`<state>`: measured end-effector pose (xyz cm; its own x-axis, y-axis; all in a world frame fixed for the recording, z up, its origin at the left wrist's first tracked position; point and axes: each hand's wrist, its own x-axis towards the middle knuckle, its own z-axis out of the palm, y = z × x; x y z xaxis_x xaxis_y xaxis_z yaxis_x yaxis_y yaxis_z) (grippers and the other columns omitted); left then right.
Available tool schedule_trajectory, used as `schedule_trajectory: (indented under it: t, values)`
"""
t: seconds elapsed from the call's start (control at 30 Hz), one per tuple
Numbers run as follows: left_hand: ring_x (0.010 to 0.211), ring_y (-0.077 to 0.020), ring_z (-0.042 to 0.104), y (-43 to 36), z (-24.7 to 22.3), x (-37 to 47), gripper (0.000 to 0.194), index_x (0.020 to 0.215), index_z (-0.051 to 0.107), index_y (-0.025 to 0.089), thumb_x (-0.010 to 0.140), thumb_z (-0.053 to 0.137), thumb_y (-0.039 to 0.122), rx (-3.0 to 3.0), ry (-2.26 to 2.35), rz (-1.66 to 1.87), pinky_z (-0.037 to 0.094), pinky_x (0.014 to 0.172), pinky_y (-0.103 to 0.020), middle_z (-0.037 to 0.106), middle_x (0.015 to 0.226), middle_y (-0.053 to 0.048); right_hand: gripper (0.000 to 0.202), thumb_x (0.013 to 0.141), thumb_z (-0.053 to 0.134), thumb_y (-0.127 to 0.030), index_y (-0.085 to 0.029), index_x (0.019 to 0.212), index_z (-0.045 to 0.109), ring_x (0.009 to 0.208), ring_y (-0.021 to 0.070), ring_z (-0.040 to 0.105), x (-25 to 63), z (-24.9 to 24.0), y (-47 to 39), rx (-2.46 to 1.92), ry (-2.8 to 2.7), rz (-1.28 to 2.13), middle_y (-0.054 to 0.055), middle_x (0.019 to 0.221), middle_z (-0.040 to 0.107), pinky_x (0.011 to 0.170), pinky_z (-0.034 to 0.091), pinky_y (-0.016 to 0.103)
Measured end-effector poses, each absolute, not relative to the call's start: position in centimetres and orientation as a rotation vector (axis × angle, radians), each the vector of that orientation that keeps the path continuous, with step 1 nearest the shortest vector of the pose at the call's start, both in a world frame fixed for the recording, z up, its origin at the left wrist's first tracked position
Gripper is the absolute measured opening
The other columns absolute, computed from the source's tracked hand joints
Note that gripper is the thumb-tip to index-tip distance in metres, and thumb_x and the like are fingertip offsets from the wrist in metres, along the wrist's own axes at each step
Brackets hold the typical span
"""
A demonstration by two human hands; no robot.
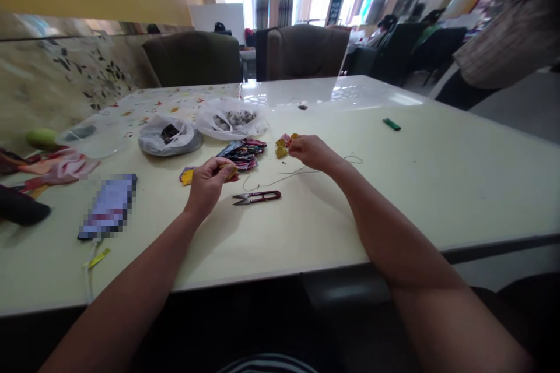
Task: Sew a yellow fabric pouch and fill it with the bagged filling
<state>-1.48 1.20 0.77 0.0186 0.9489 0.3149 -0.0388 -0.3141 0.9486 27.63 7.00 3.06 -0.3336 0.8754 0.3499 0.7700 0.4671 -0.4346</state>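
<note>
My left hand [212, 182] is closed on a small yellow piece [230, 172] above the table. My right hand [311, 152] has its fingers pressed together beside small yellow and pink pieces [282, 150]; what it grips is too small to make out. A thin thread [286, 176] lies loosely between and past the hands. Red-handled snips [257, 197] rest below it, blades pointing left. Behind my left hand is a pile of dark patterned scraps [243, 153], and a yellow and purple piece [186, 176] lies just left of that hand.
Two white plastic bags [151, 143] with contents stand behind the scraps. A phone [109, 205] with a cable, cloth [65, 165] and a clear container [98, 139] are at left. A green lighter [391, 124] lies at right. A person [503, 41] stands beyond the table's right side.
</note>
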Motion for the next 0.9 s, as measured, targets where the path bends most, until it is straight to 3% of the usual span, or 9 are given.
schedule_trajectory:
  t: [0.2,0.33,0.5,0.63,0.77,0.9]
  values:
    - [0.067,-0.0154,0.068,1.6,0.5,-1.6,0.031,0.082,0.072,0.013,0.073,0.084,0.041,1.412,0.989,1.447,0.061,0.072,-0.034,0.070,0.074,-0.004,0.015,0.079,0.065,-0.007,-0.015,0.068,0.067,0.080,0.0230,0.060,25.6,1.5,6.7,-1.510,-2.549,0.289,0.011,0.080,0.068,0.078,0.042,0.039]
    - [0.066,-0.0154,0.067,1.6,0.3,-1.6,0.034,0.081,0.072,0.013,0.072,0.084,0.043,1.419,0.979,1.427,0.061,0.069,-0.033,0.070,0.073,-0.004,0.017,0.077,0.061,0.002,-0.012,0.069,0.067,0.084,0.0299,0.062,23.6,0.7,6.0,-1.525,-2.660,0.024,0.018,0.085,0.067,0.080,0.043,0.046]
    - [0.069,-0.0156,0.067,1.4,0.4,-1.4,0.035,0.082,0.070,0.013,0.072,0.083,0.044,1.440,1.021,1.369,0.061,0.061,-0.028,0.068,0.073,-0.003,0.020,0.083,0.053,-0.004,-0.011,0.087,0.071,0.090,0.0319,0.064,22.9,1.0,5.4,-1.586,-2.800,-0.122,0.020,0.096,0.069,0.079,0.046,0.045]
    - [0.070,-0.0143,0.066,1.2,0.5,-1.2,0.033,0.083,0.071,0.014,0.073,0.080,0.044,1.428,1.019,1.347,0.059,0.059,-0.025,0.068,0.074,-0.002,0.017,0.085,0.052,-0.008,-0.009,0.090,0.069,0.096,0.0343,0.066,23.2,1.2,5.8,-1.682,-2.791,-0.065,0.021,0.102,0.069,0.079,0.046,0.042]
    - [0.069,-0.0135,0.064,1.2,0.6,-1.1,0.032,0.083,0.071,0.014,0.072,0.080,0.042,1.381,1.017,1.343,0.058,0.056,-0.024,0.067,0.074,-0.002,0.007,0.082,0.056,-0.008,-0.013,0.081,0.061,0.089,0.0295,0.066,23.4,1.4,5.8,-1.631,-2.605,0.048,0.016,0.095,0.070,0.071,0.045,0.035]
    - [0.068,-0.0131,0.063,1.0,0.7,-1.0,0.033,0.083,0.071,0.014,0.071,0.081,0.042,1.356,1.016,1.335,0.057,0.054,-0.023,0.067,0.075,-0.002,0.014,0.078,0.056,-0.007,-0.019,0.077,0.049,0.063,0.0161,0.060,22.8,1.8,4.9,-1.324,-2.104,0.717,0.003,0.072,0.064,0.057,0.041,0.026]
